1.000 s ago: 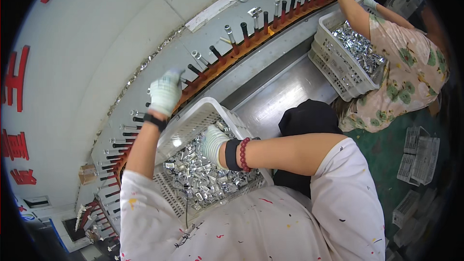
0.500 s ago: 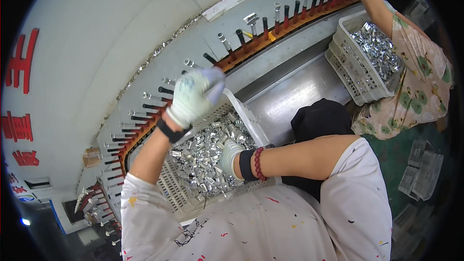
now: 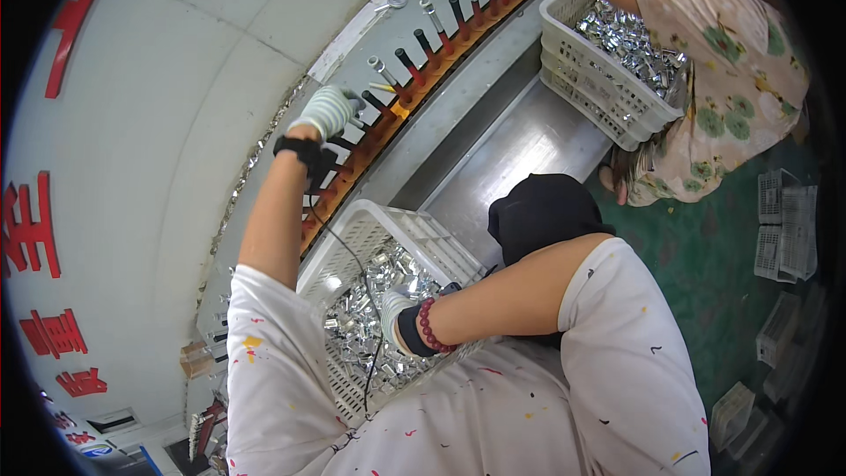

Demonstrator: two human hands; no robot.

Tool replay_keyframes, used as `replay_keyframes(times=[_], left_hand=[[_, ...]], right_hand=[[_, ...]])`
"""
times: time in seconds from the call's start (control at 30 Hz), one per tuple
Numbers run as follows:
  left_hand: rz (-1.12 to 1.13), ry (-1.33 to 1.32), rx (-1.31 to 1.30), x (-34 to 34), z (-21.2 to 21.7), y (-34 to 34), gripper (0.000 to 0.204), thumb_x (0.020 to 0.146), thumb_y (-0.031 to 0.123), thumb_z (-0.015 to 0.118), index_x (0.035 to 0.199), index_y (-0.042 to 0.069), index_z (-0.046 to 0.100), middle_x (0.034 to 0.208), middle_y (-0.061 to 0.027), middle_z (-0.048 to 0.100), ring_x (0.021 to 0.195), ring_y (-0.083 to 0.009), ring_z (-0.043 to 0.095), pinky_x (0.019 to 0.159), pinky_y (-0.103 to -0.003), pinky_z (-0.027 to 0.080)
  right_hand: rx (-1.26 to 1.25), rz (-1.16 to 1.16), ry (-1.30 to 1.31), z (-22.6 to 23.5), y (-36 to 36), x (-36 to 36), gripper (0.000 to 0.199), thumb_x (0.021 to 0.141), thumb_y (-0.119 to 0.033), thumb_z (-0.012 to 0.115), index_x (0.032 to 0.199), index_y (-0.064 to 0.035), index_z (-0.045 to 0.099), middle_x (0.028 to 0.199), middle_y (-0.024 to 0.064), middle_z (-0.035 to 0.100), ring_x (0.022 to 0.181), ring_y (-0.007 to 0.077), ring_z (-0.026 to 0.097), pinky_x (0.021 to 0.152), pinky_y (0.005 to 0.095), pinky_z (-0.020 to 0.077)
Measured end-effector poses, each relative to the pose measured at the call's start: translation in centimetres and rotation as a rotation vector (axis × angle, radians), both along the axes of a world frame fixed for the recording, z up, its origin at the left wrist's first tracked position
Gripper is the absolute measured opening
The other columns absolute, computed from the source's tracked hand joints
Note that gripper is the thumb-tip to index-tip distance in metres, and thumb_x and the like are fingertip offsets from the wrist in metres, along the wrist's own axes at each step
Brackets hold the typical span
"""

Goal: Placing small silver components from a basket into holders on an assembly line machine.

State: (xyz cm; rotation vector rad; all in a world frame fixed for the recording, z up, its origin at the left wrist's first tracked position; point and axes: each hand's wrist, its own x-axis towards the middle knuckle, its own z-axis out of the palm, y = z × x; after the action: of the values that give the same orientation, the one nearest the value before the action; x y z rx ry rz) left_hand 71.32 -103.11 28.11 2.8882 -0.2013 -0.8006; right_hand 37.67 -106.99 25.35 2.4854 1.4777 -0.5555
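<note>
My left hand [image 3: 326, 113], in a striped white glove, reaches over the row of upright posts on the curved rack [image 3: 401, 115]. Its fingers are curled in beside a post, and what they hold, if anything, is hidden. In a white perforated plastic basket [image 3: 432, 234] lies a heap of small shiny metal pieces [image 3: 366, 339]. My right hand [image 3: 394, 313], gloved as well, is down among these pieces, its fingers mostly out of sight. A thin black cable [image 3: 359, 260] hangs from my left wrist across the basket.
Another person in a flowered top [image 3: 718, 79] works at the far right, beside a second white basket [image 3: 608, 92] of metal pieces. Between the baskets runs a metal tray surface [image 3: 493, 176]. A black cloth-like thing [image 3: 546, 216] is near my right arm. Crates [image 3: 784, 225] stand on the green floor.
My left hand has moved from above the basket out to the rack posts. The whole view has turned and shifted. My right hand stays among the metal pieces.
</note>
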Motion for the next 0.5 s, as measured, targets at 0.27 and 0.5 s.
replay_keyframes(times=[0.27,0.5], left_hand=[[-0.318,-0.803,-0.224,-15.2,0.7,3.4,0.026,0.081,0.005,0.056,0.106,0.010,0.063,0.095,-0.0130,0.065,0.085,-0.0292,0.064,0.073,-0.037,0.051],[-0.213,-0.070,-0.385,-24.6,0.7,7.1,0.024,0.077,0.011,0.068,0.099,0.003,0.065,0.093,-0.0153,0.066,0.088,-0.0295,0.063,0.079,-0.036,0.050]], right_hand=[[0.045,0.090,0.128,-1.6,-0.4,0.9,0.034,0.080,-0.030,0.062,0.111,-0.0177,0.066,0.110,0.0016,0.065,0.102,0.0255,0.061,0.076,0.0510,0.0472],[0.068,0.258,0.273,-3.3,-1.0,1.1,0.033,0.080,-0.029,0.063,0.111,-0.0175,0.066,0.109,0.0015,0.065,0.100,0.0251,0.062,0.075,0.0507,0.0479]])
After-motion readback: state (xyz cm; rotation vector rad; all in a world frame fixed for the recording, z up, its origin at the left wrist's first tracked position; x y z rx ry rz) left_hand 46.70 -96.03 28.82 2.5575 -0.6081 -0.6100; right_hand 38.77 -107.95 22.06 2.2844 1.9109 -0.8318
